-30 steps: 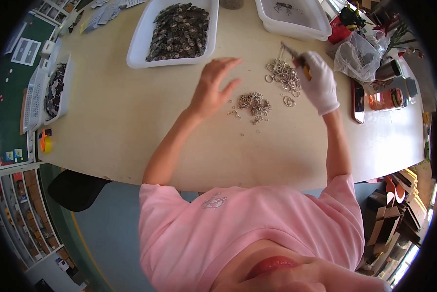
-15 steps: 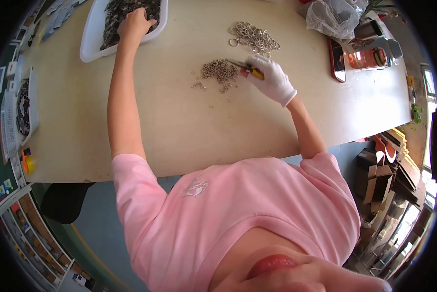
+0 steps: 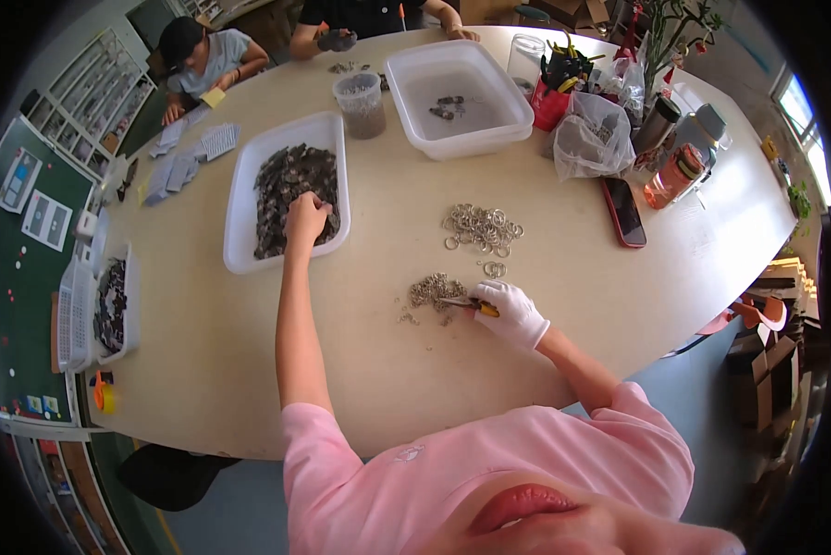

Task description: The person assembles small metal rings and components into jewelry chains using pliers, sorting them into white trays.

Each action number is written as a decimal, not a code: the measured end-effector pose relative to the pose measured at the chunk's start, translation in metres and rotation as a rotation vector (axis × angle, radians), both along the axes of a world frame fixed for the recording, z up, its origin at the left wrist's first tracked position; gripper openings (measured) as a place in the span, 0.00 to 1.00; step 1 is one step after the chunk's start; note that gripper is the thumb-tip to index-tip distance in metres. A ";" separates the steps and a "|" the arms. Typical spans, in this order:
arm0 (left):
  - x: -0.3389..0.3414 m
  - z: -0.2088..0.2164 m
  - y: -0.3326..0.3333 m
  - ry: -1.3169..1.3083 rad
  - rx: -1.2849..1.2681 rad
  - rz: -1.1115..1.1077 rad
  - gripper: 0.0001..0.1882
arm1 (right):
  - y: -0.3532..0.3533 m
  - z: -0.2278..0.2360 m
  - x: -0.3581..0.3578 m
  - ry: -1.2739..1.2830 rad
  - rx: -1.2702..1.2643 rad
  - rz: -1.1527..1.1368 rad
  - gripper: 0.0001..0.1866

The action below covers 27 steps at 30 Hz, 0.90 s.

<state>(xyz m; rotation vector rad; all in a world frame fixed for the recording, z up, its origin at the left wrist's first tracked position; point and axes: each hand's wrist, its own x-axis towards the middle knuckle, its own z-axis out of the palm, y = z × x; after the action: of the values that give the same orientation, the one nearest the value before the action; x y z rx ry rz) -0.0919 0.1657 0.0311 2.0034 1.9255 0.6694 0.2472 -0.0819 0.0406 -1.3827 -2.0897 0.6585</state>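
Note:
My bare left hand (image 3: 307,219) reaches into a white plastic tray (image 3: 234,217), its fingers curled at a heap of dark flat pieces (image 3: 281,199). What lies between those fingertips is too small to make out. In a white glove, my right hand (image 3: 515,316) is closed round yellow-handled pliers (image 3: 487,309). The pliers' metal tips point left into a pile of small metal rings (image 3: 434,289), with a few strays scattered around it. Behind the glove lies a looser pile of larger metal rings (image 3: 482,229).
A white bin (image 3: 406,129) and a clear tub (image 3: 360,106) stand farther back. On the right are a phone (image 3: 624,213), a plastic bag (image 3: 593,134) and bottles (image 3: 674,174). A basket of dark pieces (image 3: 112,305) is at left. Two people sit across the table.
The view has tilted up, bringing the far table and two people into sight. My left hand remains in the tray; the pliers' tips have moved deeper into the small rings.

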 end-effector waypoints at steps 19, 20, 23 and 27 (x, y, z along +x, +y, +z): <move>0.097 0.089 -0.144 -1.252 -0.309 -0.621 0.07 | 0.066 0.102 -0.009 0.708 -0.332 0.128 0.08; 0.100 0.087 -0.154 -1.276 -0.331 -0.596 0.07 | 0.069 0.106 -0.014 0.715 -0.338 0.129 0.10; 0.111 0.086 -0.170 -1.215 -0.364 -0.647 0.05 | 0.077 0.113 -0.017 0.550 -0.339 0.182 0.15; 0.113 0.081 -0.175 -1.118 -0.425 -0.697 0.04 | 0.080 0.102 -0.013 0.506 -0.345 0.247 0.17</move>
<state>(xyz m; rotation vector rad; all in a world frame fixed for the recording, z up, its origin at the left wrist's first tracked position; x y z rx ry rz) 0.0212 -0.0095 0.1124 1.3593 0.5945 0.8139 0.2345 -0.0024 0.1424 -0.9836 -1.7953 1.3668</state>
